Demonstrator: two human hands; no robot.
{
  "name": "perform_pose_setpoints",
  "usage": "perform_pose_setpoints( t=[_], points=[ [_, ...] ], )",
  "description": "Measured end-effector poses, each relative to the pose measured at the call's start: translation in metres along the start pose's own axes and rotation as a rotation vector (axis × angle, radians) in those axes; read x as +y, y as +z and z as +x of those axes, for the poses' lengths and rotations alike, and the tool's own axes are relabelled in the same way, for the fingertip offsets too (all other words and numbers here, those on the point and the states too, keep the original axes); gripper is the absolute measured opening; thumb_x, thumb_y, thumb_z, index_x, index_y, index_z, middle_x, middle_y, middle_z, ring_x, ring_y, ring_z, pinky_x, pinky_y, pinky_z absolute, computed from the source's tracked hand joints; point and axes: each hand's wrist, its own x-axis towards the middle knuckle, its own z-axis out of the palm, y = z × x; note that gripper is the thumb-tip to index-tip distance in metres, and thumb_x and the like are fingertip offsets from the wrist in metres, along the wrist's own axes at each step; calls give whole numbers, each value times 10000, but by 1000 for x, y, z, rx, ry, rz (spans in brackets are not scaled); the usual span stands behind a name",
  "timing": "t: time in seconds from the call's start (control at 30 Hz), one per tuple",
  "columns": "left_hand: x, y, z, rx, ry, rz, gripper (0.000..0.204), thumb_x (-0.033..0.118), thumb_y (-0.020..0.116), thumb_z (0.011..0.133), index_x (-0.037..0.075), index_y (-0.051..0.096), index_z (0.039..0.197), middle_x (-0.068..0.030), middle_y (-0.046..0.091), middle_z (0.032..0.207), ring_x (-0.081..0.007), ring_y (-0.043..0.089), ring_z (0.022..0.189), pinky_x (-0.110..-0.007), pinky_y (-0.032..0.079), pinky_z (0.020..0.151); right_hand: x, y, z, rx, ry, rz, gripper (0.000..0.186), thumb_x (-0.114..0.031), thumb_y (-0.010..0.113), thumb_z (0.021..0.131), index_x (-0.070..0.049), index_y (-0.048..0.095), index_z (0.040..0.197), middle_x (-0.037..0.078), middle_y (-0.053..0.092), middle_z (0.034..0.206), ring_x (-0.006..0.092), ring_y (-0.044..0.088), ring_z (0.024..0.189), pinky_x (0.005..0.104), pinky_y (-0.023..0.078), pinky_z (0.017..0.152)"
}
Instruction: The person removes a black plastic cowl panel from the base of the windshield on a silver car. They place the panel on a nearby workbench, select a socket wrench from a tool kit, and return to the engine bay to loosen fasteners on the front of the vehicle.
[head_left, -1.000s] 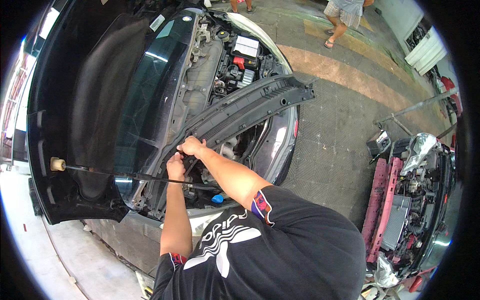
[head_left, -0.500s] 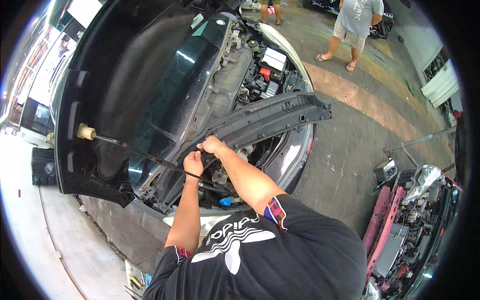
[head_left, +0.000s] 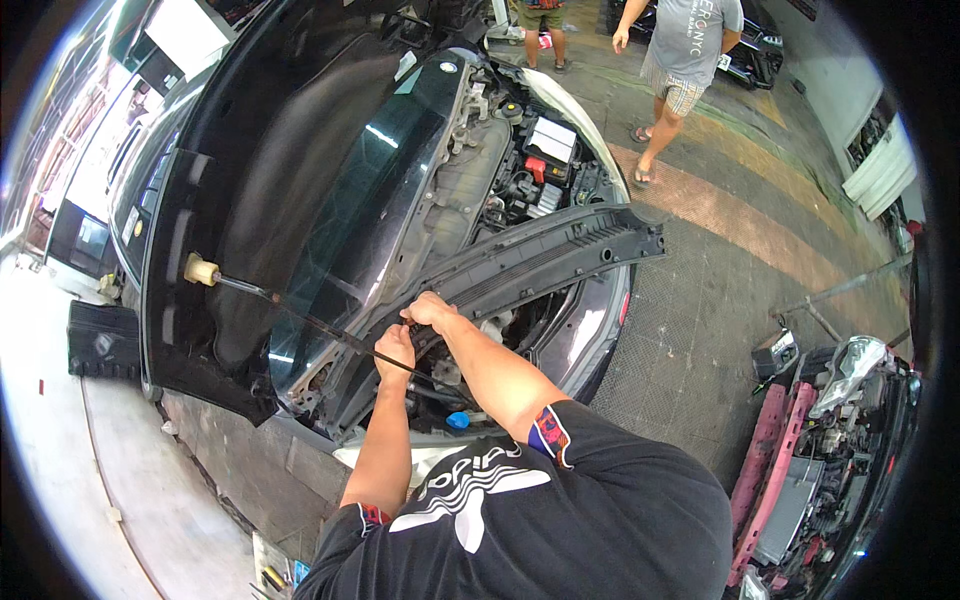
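A long black plastic cowl panel [head_left: 530,257] lies slantwise across the open engine bay, its far end sticking out past the fender. Over its near part, my right hand [head_left: 428,310] is closed, fingertips pressed together at the panel. Just below and to the left, my left hand [head_left: 395,346] is also closed in a pinch, almost touching the right. Whatever sits between the fingers is too small or hidden to name. Close by my left wrist runs the thin prop rod [head_left: 325,328], which reaches up to the raised black hood [head_left: 215,330].
The windshield [head_left: 375,190] lies left of the panel. A battery [head_left: 550,143] and a blue cap [head_left: 457,420] show in the engine bay. At lower right stands a detached car front end [head_left: 790,500]. A person in a grey shirt [head_left: 690,40] is on the floor at upper right.
The car sits slightly lower and to the right in the picture. My hands stay together at the panel, still closed. The person in grey has stepped to the left, one arm now swung out.
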Motion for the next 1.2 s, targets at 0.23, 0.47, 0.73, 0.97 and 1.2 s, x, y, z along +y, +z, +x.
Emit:
perform_pose_setpoints(
  t=[0.23,0.47,0.73,0.97,1.2],
  points=[
    [-31,-6,3,-207,-525,-932,298,285,579,975,50,600,794,-76,560,632,-236,550,542,-362,448,542,-6,-12,0,37,-31,-64,429,-450,702,857,-46,756,990,146,699,1193,366,581,1233,688,225,1077],
    [-42,-16,-60,-379,-526,-832,343,362,488,1044,74,607,903,34,446,593,-88,395,470,-261,322,427,-1,-64,45,-216,-104,-163,605,-501,694,828,29,700,1121,209,641,1279,412,557,1255,608,325,1081],
    [-43,6,-115,-487,-283,-206,366,323,623,947,-35,677,995,-147,695,791,-265,683,775,-376,512,717,-1,-66,10,32,-66,519,848,-696,540,851,87,640,1161,214,664,1182,365,612,1091,505,378,1044],
    [-11,-3,-119,-167,37,8,555,234,782,801,8,572,1263,-226,607,1234,-404,557,1174,-465,444,976,5,-91,16,105,-98,369,794,-708,526,878,59,728,917,215,724,927,346,676,931,426,472,940],
    [56,-94,-58,164,140,123,551,61,740,769,-10,518,1268,-221,555,1273,-416,490,1216,-478,373,1059,44,-63,-29,502,-276,301,547,-527,653,895,19,686,886,214,696,922,325,676,940,445,489,850]
  ],
)
